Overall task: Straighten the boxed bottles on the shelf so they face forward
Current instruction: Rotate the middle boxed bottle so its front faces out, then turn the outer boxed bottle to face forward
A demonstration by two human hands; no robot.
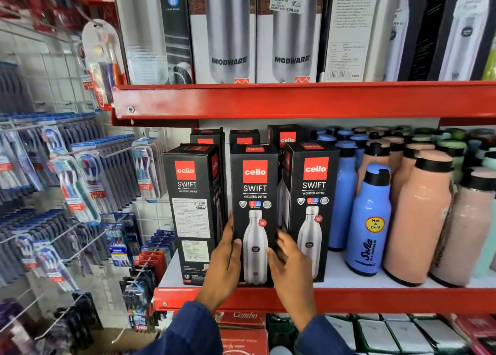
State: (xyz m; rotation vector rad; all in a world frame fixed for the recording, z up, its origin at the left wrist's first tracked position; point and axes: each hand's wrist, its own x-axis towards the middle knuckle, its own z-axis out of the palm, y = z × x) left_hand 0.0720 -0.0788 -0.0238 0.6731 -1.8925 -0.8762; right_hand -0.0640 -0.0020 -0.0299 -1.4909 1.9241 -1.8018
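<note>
Three black boxed bottles stand at the front of the red shelf (375, 298). The middle box (254, 193) shows its bottle picture to the front. My left hand (225, 263) grips its lower left edge, thumb on the front face. My right hand (291, 266) holds its lower right edge. The left box (192, 209) is turned, showing its label-text side. The right box (312, 201) faces forward. More black boxes (285, 137) stand behind them.
Blue bottles (369, 220) and peach bottles (421, 220) crowd the shelf right of the boxes. Toothbrush packs (80, 188) hang on a wire grid to the left. The upper shelf (295, 99) carries tall steel-bottle boxes (228, 32). Boxed goods sit below.
</note>
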